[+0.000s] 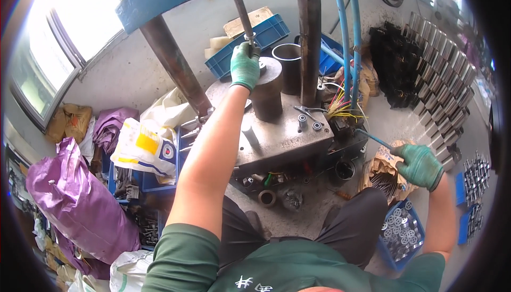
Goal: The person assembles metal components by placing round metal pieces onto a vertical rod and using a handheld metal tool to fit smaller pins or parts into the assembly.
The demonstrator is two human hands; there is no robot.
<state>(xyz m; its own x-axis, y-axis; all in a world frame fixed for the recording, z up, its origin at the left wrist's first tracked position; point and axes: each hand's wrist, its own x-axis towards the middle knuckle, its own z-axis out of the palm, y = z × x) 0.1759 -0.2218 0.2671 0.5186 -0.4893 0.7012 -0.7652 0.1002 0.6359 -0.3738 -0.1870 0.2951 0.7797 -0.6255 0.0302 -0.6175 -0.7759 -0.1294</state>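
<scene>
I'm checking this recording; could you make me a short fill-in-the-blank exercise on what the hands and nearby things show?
1. The glove on the left hand is ____ in colour.
2. The hand at the thin lever is the person's ____ hand.
3. The large sack at the left of the view is ____ in colour.
4. The bin holding round, spoked metal parts is ____ in colour.

Missing words: green; right; purple; blue.

Left fingers (242,52) and right fingers (409,154) curled
</scene>
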